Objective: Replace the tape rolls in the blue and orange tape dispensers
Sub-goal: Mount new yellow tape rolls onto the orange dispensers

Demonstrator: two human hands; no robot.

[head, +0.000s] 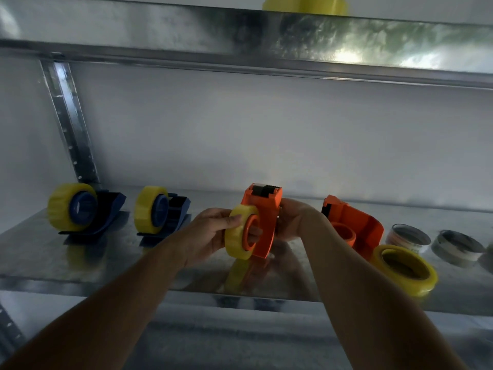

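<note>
An orange tape dispenser [262, 209] is held above the metal shelf [40, 252], its cutter end up. My right hand [293, 220] grips its back. My left hand [210, 231] holds a yellow tape roll [236, 236] that sits around the dispenser's orange hub. Two blue dispensers [106, 212] [176, 212] stand at the left, each carrying a yellow roll [60, 206] [144, 212]. A second orange dispenser [357, 222] lies at the right with a bare orange hub. A loose yellow roll [405, 268] lies flat in front of it.
Two pale, nearly spent rolls [409, 237] [457, 248] lie flat at the far right of the shelf. An upper metal shelf [240, 44] overhangs the work area, with a yellow roll [306, 5] on top. A slotted upright [69, 124] rises at the back left.
</note>
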